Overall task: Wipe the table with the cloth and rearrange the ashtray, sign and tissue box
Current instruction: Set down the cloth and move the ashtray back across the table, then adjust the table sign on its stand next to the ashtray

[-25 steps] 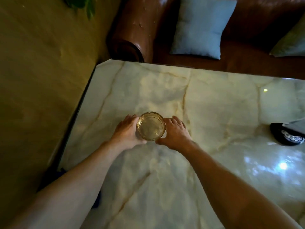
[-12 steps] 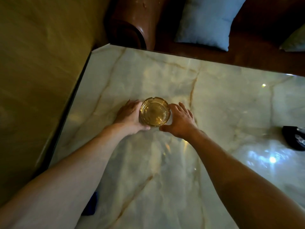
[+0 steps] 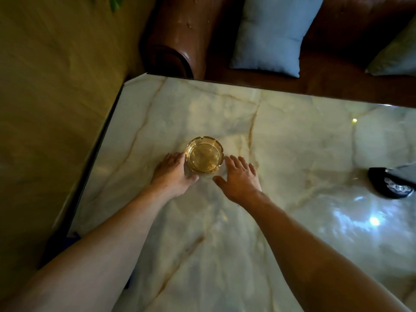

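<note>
Single head-worn wide-angle view, looking forward and steeply down from above the near edge of a marble table. Both forearms enter from the bottom corners and converge near frame centre. The table's left edge runs diagonally at left, with floor beyond it; a brown sofa fills the top. Straight edges bow toward the margins. No second view overlaps it.

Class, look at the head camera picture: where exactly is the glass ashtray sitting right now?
The ashtray stands on the marble table, left of centre in the head view, towards the sofa-side corner, between the left hand and the right hand.
</note>
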